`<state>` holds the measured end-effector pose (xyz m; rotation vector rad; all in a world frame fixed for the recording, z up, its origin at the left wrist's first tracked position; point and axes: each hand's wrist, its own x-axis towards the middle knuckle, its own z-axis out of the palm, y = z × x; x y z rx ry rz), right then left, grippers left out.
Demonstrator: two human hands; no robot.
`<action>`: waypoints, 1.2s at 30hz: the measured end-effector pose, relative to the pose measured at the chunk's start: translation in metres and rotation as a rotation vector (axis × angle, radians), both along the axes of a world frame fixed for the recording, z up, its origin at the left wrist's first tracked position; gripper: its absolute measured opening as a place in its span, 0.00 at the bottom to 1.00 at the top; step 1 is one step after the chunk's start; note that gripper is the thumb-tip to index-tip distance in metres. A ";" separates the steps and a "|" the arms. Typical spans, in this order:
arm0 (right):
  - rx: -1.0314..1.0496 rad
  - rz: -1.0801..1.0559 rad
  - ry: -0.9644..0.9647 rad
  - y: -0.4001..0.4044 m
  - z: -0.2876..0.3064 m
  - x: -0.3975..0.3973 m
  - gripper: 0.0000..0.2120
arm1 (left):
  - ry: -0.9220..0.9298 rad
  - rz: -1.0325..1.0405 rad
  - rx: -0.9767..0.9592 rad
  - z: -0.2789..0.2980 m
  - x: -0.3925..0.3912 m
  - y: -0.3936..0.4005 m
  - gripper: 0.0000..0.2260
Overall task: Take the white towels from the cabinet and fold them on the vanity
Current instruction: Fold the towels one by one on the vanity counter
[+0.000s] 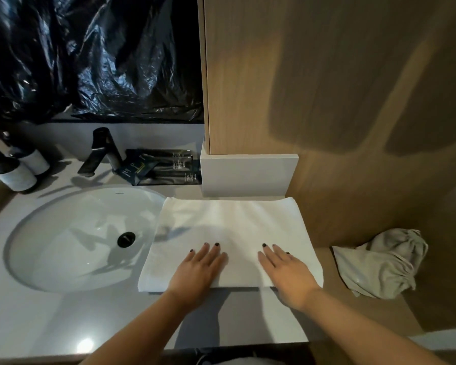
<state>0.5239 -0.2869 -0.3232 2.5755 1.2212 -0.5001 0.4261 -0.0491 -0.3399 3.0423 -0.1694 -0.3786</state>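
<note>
A white towel (pixel 229 225) lies flat as a folded rectangle on the grey vanity top (pixel 37 320), just right of the sink; its left edge overlaps the basin rim. My left hand (pixel 198 272) rests flat on the towel's near left part with straight fingers. My right hand (pixel 284 275) lies flat on its near right part, fingers spread. Both hands press on the cloth and hold nothing. The wooden cabinet (pixel 313 75) rises behind the towel, its front closed.
A white oval sink (pixel 71 241) with a black drain lies left. Behind it stand a black faucet (pixel 100 151), two dispenser bottles (pixel 16 169) and dark sachets (pixel 163 167). A crumpled beige cloth bag (pixel 382 264) sits on the wooden ledge at right. Black plastic sheeting (pixel 90 54) covers the mirror.
</note>
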 end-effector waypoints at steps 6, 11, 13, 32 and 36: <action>0.196 -0.146 -0.116 -0.019 0.012 0.023 0.23 | -0.115 0.182 -0.008 0.022 -0.010 0.034 0.17; 0.328 -0.262 -0.134 -0.038 0.030 0.043 0.16 | -0.230 0.325 -0.104 0.042 -0.018 0.070 0.09; 0.371 -0.336 -0.052 -0.047 0.039 0.052 0.14 | -0.251 0.408 -0.289 0.051 -0.021 0.082 0.09; 0.920 -1.115 0.370 -0.051 -0.021 0.096 0.13 | -0.266 1.035 -0.700 0.007 0.037 0.097 0.32; 1.060 -1.039 0.247 -0.039 -0.020 0.105 0.08 | -0.101 1.128 -0.681 -0.004 0.055 0.112 0.43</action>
